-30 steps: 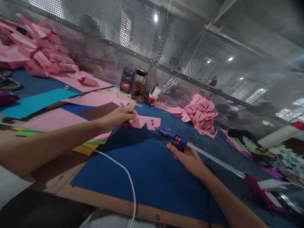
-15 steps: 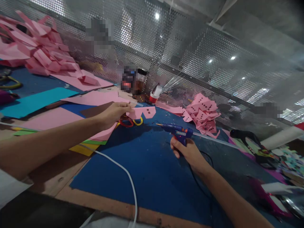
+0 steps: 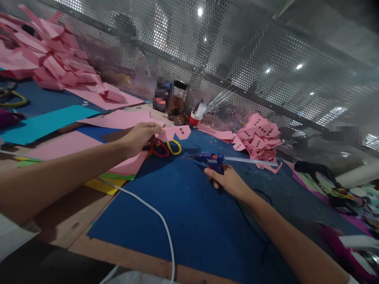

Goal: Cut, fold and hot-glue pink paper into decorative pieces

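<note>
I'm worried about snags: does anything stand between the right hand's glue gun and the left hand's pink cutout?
Nothing visible stands directly between the glue gun and the pink cutout. Red and yellow scissor handles show below the cutout in this view.

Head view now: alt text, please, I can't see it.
The left hand holds a notched pink paper piece; the right hand grips a blue glue gun apart from it, above a blue work surface. Red and yellow scissor handles show near the left hand; a pink paper pile sits back right.
</note>
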Demonstrator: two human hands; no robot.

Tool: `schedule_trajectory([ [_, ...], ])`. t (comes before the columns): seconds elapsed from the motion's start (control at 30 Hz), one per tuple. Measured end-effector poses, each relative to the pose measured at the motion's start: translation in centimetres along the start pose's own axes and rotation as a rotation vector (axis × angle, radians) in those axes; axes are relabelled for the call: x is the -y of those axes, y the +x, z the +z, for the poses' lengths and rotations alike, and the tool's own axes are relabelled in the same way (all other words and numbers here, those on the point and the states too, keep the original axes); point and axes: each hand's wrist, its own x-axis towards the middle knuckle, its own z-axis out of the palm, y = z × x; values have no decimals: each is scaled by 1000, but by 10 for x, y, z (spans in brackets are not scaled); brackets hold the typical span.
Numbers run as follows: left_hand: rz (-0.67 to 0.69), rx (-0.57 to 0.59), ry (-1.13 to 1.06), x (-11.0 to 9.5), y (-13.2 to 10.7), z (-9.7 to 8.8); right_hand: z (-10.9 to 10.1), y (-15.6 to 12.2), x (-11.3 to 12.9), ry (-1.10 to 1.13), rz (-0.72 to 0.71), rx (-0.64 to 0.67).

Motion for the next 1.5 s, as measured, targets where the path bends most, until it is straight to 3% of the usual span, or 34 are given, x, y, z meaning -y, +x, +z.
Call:
schedule_trajectory([
  [1.0,26,23,27,3,1,0,5,10,11,-111,96,20],
  [1.5,42,46,30,-1,-4,4,-1,-7,9,-4,19,-46],
])
